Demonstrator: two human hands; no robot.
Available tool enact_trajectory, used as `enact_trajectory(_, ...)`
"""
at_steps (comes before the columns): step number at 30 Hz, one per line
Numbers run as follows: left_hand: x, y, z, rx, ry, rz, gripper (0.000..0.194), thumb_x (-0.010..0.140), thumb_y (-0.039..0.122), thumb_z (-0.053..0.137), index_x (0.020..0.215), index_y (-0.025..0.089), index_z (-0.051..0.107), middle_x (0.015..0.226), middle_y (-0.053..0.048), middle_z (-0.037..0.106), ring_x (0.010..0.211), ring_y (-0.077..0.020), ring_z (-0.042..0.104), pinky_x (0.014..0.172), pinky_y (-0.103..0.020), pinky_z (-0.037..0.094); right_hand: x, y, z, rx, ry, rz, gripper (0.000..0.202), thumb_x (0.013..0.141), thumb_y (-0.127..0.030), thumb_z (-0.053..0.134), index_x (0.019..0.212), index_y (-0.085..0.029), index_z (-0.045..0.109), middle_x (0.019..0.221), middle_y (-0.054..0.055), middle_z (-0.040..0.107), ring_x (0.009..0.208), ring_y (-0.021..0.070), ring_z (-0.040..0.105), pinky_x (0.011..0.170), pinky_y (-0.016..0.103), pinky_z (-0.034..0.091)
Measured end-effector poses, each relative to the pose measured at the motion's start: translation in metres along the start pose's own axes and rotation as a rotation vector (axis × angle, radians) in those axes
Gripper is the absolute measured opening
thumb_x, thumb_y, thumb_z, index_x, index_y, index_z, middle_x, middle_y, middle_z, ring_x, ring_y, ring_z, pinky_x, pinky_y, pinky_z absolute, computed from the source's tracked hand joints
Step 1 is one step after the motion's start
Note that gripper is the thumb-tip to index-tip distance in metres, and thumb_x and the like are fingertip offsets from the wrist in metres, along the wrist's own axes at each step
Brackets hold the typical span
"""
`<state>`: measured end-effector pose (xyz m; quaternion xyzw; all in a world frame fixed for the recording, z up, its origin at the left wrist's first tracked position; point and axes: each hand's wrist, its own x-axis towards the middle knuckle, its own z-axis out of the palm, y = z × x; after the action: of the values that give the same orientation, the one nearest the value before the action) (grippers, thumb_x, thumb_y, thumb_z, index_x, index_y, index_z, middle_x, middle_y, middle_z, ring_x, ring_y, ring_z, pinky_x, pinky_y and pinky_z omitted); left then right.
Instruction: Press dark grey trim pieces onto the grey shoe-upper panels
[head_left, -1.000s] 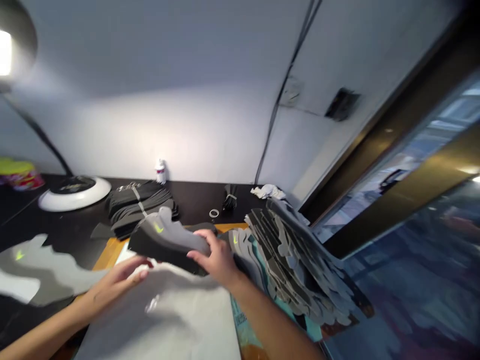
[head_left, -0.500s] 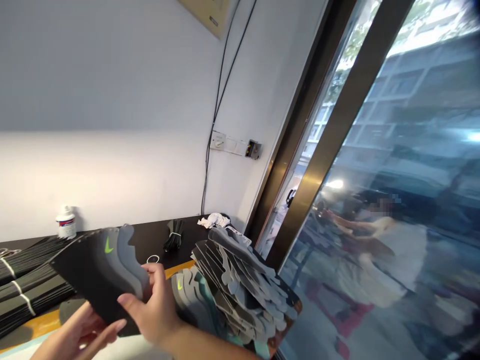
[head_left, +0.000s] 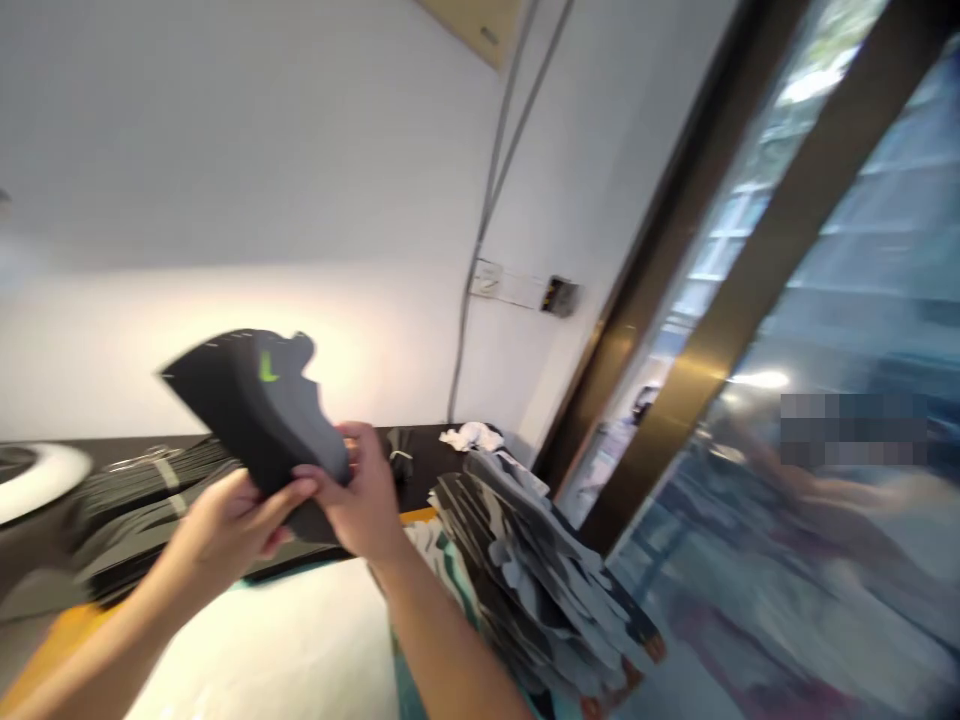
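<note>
Up in front of me are dark grey and black shoe upper pieces [head_left: 262, 430], held together as a thin stack with a bright green mark near the top and a wavy right edge. My left hand [head_left: 238, 515] grips their lower left part, thumb across the front. My right hand [head_left: 358, 500] is closed on the lower right edge, its thumb meeting the left hand's fingers. Below the hands lies a white padded surface [head_left: 285, 640]. To the right rises a fanned pile of similar grey pieces [head_left: 532, 570].
Bundles of dark strips [head_left: 150, 490] tied with a white band lie at left, near a white round object [head_left: 52, 480]. A crumpled white paper [head_left: 472, 437] and a small tied bundle [head_left: 401, 455] sit at the back. Beyond the glass door [head_left: 862, 330] a blurred person is seated.
Both hands have lifted the shoe upper pieces higher, clear of the table. My view has swung left, so the pile and door sit further right.
</note>
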<state>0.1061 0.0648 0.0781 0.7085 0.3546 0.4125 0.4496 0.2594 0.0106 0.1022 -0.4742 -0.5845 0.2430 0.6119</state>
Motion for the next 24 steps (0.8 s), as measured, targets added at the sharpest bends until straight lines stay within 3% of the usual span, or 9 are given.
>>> enact_trajectory(1,-0.002,0.005,0.004,-0.044,0.019,-0.021,0.060,0.071,0.081,0.064,0.074,0.022,0.053,0.046,0.003,0.049,0.037,-0.0146,0.046,0.034,-0.024,0.036,0.000,0.000,-0.003,-0.023,-0.030,-0.020,0.058,0.074,-0.053,0.078,0.118,-0.027,0.052,0.091,0.000,0.067,0.079,0.0189,0.065,0.074,0.033,0.056)
enact_trajectory(3,-0.002,0.009,0.010,-0.089,-0.164,-0.040,0.064,0.067,0.080,0.070,0.068,0.020,0.049,0.043,0.004,0.043,0.038,-0.0117,0.041,0.037,-0.022,0.032,0.002,0.004,-0.008,-0.032,-0.101,-0.008,0.054,0.079,-0.050,0.075,0.121,-0.025,0.052,0.095,0.002,0.069,0.084,0.0197,0.067,0.078,0.033,0.054)
enact_trajectory(5,-0.001,0.006,0.012,-0.217,-0.214,-0.067,0.069,0.065,0.085,0.069,0.073,0.019,0.050,0.048,0.007,0.036,0.042,-0.0086,0.034,0.040,-0.021,0.030,0.003,0.008,-0.010,-0.073,-0.121,0.007,0.050,0.080,-0.048,0.073,0.119,-0.024,0.053,0.085,0.000,0.066,0.076,0.0185,0.065,0.071,0.031,0.052)
enact_trajectory(10,-0.005,0.001,0.011,-0.364,-0.222,-0.084,0.077,0.071,0.083,0.067,0.103,0.013,0.063,0.079,-0.001,0.055,0.066,-0.0115,0.044,0.058,-0.021,0.039,0.000,0.012,-0.007,-0.102,-0.137,0.000,0.049,0.082,-0.051,0.069,0.117,-0.020,0.054,0.085,0.002,0.067,0.077,0.0200,0.064,0.071,0.029,0.051)
enact_trajectory(12,-0.007,0.004,0.009,-0.388,-0.258,-0.089,0.081,0.068,0.084,0.070,0.102,0.011,0.065,0.075,-0.001,0.051,0.065,-0.0108,0.041,0.057,-0.021,0.036,-0.003,0.010,-0.006,-0.108,-0.165,0.006,0.053,0.082,-0.055,0.069,0.119,-0.020,0.054,0.086,0.003,0.069,0.078,0.0215,0.066,0.073,0.030,0.051)
enact_trajectory(14,-0.009,0.007,0.006,-0.362,-0.234,-0.091,0.090,0.057,0.087,0.073,0.102,0.010,0.066,0.074,-0.001,0.051,0.063,-0.0115,0.042,0.055,-0.022,0.037,-0.005,0.008,-0.006,-0.109,-0.148,0.052,0.053,0.082,-0.057,0.067,0.119,-0.021,0.055,0.083,0.002,0.071,0.077,0.0225,0.068,0.071,0.030,0.051)
enact_trajectory(18,-0.010,0.010,0.000,-0.329,-0.140,-0.063,0.084,0.072,0.087,0.063,0.106,0.010,0.068,0.079,-0.005,0.056,0.067,-0.0131,0.048,0.059,-0.024,0.040,-0.006,0.004,-0.006,-0.158,-0.125,0.096,0.052,0.081,-0.059,0.066,0.117,-0.023,0.057,0.080,0.001,0.072,0.074,0.0227,0.069,0.070,0.030,0.051)
enact_trajectory(21,-0.010,0.010,0.002,-0.419,-0.158,-0.023,0.086,0.066,0.087,0.068,0.100,0.009,0.070,0.075,-0.006,0.057,0.066,-0.0153,0.051,0.061,-0.027,0.043,-0.006,0.003,-0.009,-0.157,-0.157,0.123,0.055,0.078,-0.063,0.064,0.117,-0.025,0.056,0.080,0.001,0.074,0.076,0.0229,0.071,0.072,0.030,0.051)
enact_trajectory(24,-0.011,0.013,0.004,-0.471,-0.047,0.052,0.079,0.073,0.081,0.068,0.106,0.010,0.070,0.087,-0.010,0.063,0.079,-0.0205,0.057,0.070,-0.030,0.047,-0.003,0.007,-0.016,-0.251,-0.132,0.136,0.056,0.076,-0.066,0.064,0.116,-0.026,0.058,0.080,0.000,0.075,0.074,0.0231,0.072,0.069,0.030,0.052)
